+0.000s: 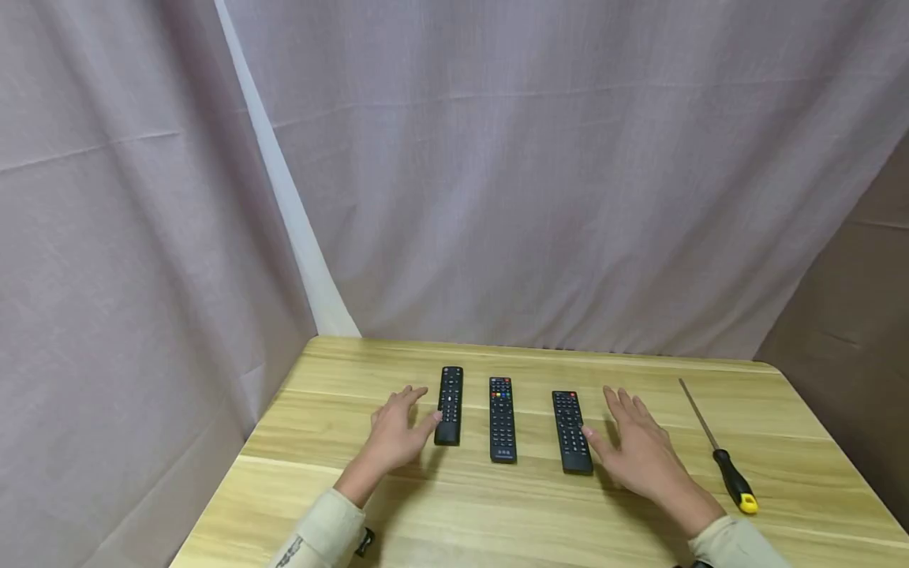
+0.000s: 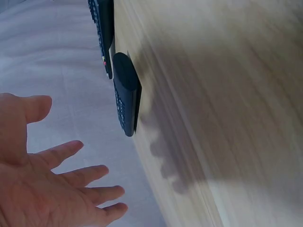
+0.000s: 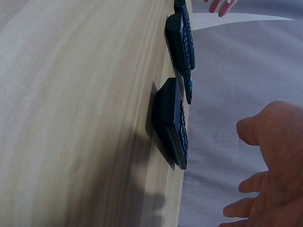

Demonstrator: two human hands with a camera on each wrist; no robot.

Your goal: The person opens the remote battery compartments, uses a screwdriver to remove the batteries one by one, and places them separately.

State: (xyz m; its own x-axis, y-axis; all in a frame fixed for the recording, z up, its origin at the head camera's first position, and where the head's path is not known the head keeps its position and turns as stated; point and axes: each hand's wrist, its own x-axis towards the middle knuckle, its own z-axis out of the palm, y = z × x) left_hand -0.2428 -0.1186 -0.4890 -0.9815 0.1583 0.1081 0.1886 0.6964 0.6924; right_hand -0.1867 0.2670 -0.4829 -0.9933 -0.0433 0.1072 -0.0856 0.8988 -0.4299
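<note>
Three black remote controls lie in a row on the wooden table. Nearest my left hand [image 1: 398,432] is the left remote [image 1: 449,406], its keys facing up. The middle remote [image 1: 502,420] has coloured keys near its top. Just left of my right hand [image 1: 641,451] lies the right remote [image 1: 571,432], slightly tilted, with a red key. In the left wrist view my left hand [image 2: 52,182] hovers with fingers spread, apart from the left remote [image 2: 125,94]. My right hand [image 3: 270,175] also holds nothing, its thumb apart from the right remote [image 3: 170,123].
A screwdriver [image 1: 733,477] with a black and yellow handle lies right of my right hand, its shaft pointing away. The wooden table [image 1: 454,521] ends at a back edge, behind which a grey curtain [image 1: 497,197] hangs. More curtain hangs at both sides.
</note>
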